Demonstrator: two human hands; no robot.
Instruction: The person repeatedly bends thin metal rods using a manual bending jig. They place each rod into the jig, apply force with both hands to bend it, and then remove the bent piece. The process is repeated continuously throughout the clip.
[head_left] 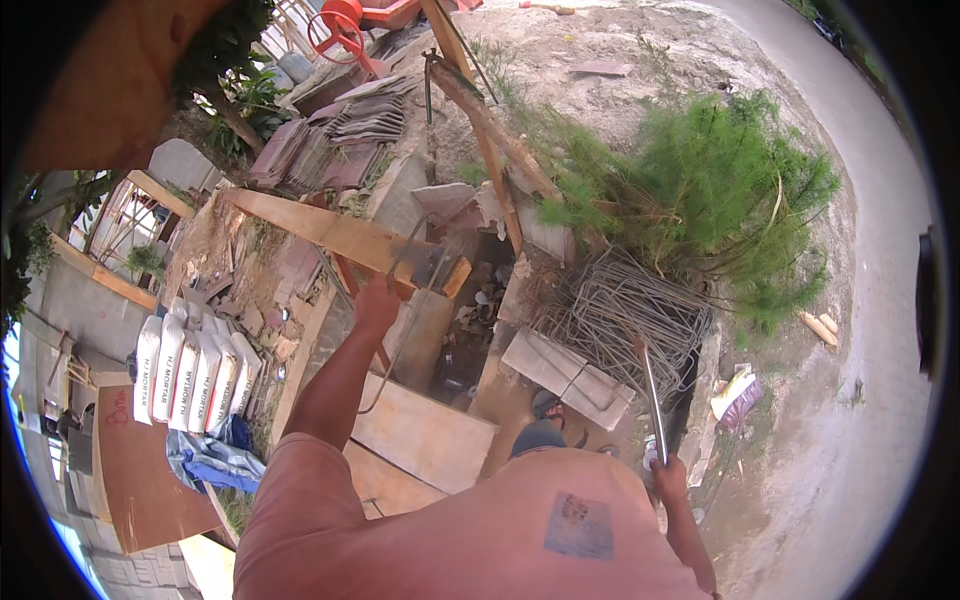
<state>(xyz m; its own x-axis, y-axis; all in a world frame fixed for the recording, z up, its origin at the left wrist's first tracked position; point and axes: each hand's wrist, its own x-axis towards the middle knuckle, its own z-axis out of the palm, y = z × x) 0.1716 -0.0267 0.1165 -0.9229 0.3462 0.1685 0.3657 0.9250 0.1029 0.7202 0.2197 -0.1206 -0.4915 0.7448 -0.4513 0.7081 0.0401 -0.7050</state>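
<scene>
My left hand is closed around a thin bent steel rod, by the far end of a wooden beam. The rod curves down beside a pale board. At the right my right hand is closed on the near end of a straight silvery metal bar. The bar's far end reaches over a heap of bent steel rods, stacked loosely in rectangular loops. A grey block-like slab lies at the heap's near left side.
White sacks stand at the left above a blue tarp. Stacked roof tiles lie at the back. A feathery green bush leans over the rod heap. A debris-strewn pit opens ahead; a paved road curves along the right.
</scene>
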